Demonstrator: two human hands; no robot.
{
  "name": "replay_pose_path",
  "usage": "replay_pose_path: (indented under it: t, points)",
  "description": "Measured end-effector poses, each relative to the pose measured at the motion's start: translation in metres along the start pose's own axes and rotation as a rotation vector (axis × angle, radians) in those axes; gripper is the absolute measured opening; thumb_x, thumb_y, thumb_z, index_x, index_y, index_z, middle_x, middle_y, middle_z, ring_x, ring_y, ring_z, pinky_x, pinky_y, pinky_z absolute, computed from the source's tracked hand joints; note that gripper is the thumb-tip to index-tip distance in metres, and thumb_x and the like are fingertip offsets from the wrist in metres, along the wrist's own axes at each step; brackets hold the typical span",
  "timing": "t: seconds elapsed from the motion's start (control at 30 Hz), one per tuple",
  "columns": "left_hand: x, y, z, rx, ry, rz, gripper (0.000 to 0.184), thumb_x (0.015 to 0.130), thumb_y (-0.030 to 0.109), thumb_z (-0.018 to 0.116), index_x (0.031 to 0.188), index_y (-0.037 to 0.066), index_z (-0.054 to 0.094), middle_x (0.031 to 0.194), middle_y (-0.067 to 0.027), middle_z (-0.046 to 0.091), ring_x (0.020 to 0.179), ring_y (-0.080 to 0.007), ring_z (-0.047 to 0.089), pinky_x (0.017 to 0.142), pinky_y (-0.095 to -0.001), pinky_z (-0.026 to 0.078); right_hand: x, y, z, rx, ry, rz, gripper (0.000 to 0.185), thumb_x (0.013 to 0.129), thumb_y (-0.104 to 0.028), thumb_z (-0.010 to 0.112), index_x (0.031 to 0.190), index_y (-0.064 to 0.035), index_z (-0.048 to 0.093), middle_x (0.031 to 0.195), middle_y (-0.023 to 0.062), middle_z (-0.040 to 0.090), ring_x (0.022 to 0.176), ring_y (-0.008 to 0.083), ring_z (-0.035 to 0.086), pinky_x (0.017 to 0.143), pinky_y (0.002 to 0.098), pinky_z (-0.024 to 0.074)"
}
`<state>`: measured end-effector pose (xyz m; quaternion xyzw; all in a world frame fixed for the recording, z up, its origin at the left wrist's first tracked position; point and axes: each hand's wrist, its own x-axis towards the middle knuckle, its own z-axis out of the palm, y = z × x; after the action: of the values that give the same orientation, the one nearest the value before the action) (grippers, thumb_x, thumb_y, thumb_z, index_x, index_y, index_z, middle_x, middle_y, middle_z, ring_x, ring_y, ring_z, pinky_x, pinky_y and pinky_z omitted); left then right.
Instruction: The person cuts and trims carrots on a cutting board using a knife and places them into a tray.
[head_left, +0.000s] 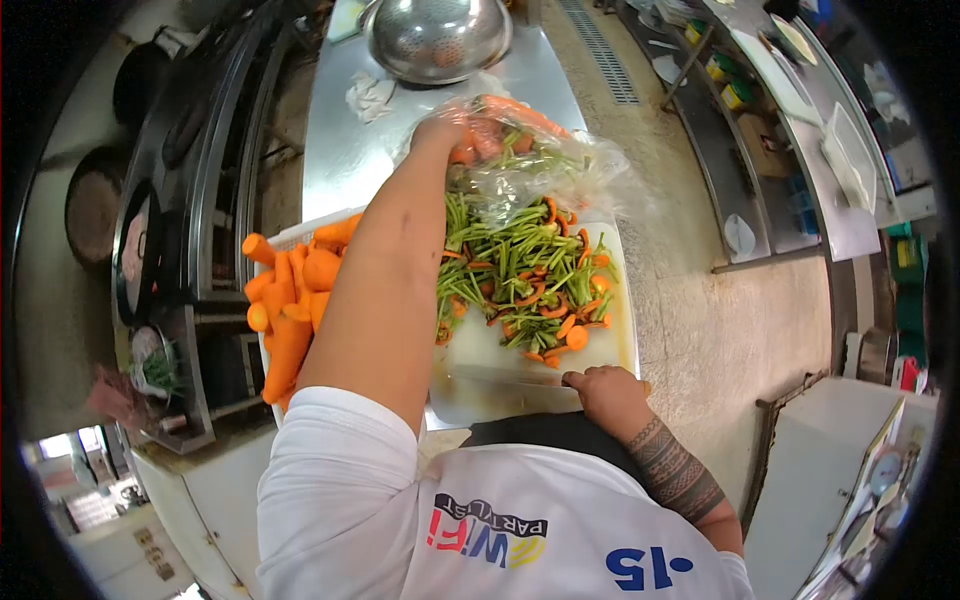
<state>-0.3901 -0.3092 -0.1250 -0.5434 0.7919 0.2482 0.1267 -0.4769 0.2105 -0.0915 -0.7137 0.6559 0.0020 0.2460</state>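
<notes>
My right hand (608, 394) is closed around the handle of a kitchen knife. Its blade (505, 376) lies nearly flat along the near edge of the white cutting board (480, 400). Cut carrot tops (520, 260) with green stems and orange ends are heaped on the board. A few carrot slices (577, 337) are among them. My left hand (445, 138) reaches to a clear plastic bag (590, 170) beyond the heap, with carrots (525, 115) showing through it. The plastic and the carrots hide its fingers. Left of the board, trimmed carrots (290, 345) fill a white basket (300, 232).
A metal colander (438, 40) and a crumpled white wad (370, 97) sit at the far end of the steel table (335, 150). Stove units with pans (95, 205) stand on the left. Shelving (720, 165) runs along the right, across a floor (690, 290).
</notes>
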Motion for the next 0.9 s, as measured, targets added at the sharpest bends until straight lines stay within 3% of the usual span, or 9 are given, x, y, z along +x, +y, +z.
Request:
replay_pose_path:
  t: [0.37, 0.4, 0.5, 0.53, 0.63, 0.83, 0.9]
  points:
    - [0.088, -0.077, 0.037, -0.320, 0.080, -0.024, 0.069, 0.073, 0.052, 0.088, 0.120, 0.003, 0.073, 0.120, -0.0167, 0.072, 0.105, -0.0273, 0.067, 0.092, -0.0430, 0.053, -0.015, -0.020, 0.010, 0.015, 0.074, 0.120, 0.022, 0.088, -0.013, 0.059, 0.106, -0.0157, 0.070, 0.081, 0.0093, 0.067, 0.081, 0.0295, 0.068, 0.074, 0.0438, 0.0525]
    - [0.051, -0.057, 0.019, -0.243, 0.147, -0.172, 0.067, 0.076, 0.050, 0.086, 0.119, 0.000, 0.072, 0.123, -0.0188, 0.071, 0.113, -0.0313, 0.067, 0.097, -0.0448, 0.052, -0.015, -0.019, 0.013, 0.022, 0.090, 0.114, 0.023, 0.088, -0.013, 0.059, 0.107, -0.0159, 0.070, 0.081, 0.0091, 0.067, 0.081, 0.0294, 0.068, 0.074, 0.0437, 0.0525]
    - [-0.003, -0.023, 0.006, 0.119, 0.387, -0.241, 0.059, 0.085, 0.044, 0.072, 0.128, 0.004, 0.070, 0.131, -0.0166, 0.069, 0.120, -0.0276, 0.067, 0.104, -0.0405, 0.052, -0.015, -0.019, 0.014, 0.044, 0.117, 0.109, 0.024, 0.088, -0.012, 0.059, 0.108, -0.0167, 0.071, 0.080, 0.0083, 0.067, 0.081, 0.0294, 0.068, 0.074, 0.0436, 0.0524]
    - [-0.018, -0.019, 0.009, 0.314, 0.482, -0.144, 0.050, 0.088, 0.038, 0.067, 0.126, 0.005, 0.072, 0.131, -0.0171, 0.069, 0.121, -0.0316, 0.067, 0.104, -0.0416, 0.052, -0.014, -0.020, 0.014, 0.051, 0.122, 0.106, 0.024, 0.088, -0.012, 0.058, 0.108, -0.0170, 0.071, 0.080, 0.0080, 0.067, 0.080, 0.0294, 0.068, 0.074, 0.0437, 0.0524]
    - [-0.001, -0.032, 0.007, 0.161, 0.253, -0.058, 0.046, 0.093, 0.034, 0.062, 0.128, 0.005, 0.070, 0.136, -0.0172, 0.066, 0.125, -0.0331, 0.064, 0.104, -0.0422, 0.052, -0.011, -0.021, 0.014, 0.069, 0.121, 0.105, 0.024, 0.088, -0.012, 0.058, 0.106, -0.0178, 0.072, 0.078, 0.0073, 0.067, 0.080, 0.0295, 0.069, 0.074, 0.0438, 0.0525]
    - [0.028, -0.047, 0.031, 0.176, 0.356, -0.063, 0.043, 0.088, 0.030, 0.069, 0.122, 0.005, 0.072, 0.129, -0.0176, 0.070, 0.120, -0.0315, 0.068, 0.100, -0.0424, 0.054, -0.004, -0.023, 0.012, 0.028, 0.094, 0.096, 0.024, 0.088, -0.012, 0.059, 0.105, -0.0200, 0.073, 0.078, 0.0067, 0.067, 0.080, 0.0285, 0.069, 0.074, 0.0432, 0.0529]
    - [0.040, -0.050, 0.027, 0.165, 0.246, -0.075, 0.043, 0.087, 0.029, 0.071, 0.122, 0.005, 0.073, 0.132, -0.0165, 0.069, 0.121, -0.0311, 0.067, 0.101, -0.0409, 0.054, -0.002, -0.023, 0.013, 0.029, 0.097, 0.087, 0.024, 0.089, -0.013, 0.059, 0.106, -0.0206, 0.073, 0.079, 0.0065, 0.068, 0.080, 0.0280, 0.070, 0.074, 0.0430, 0.0530]
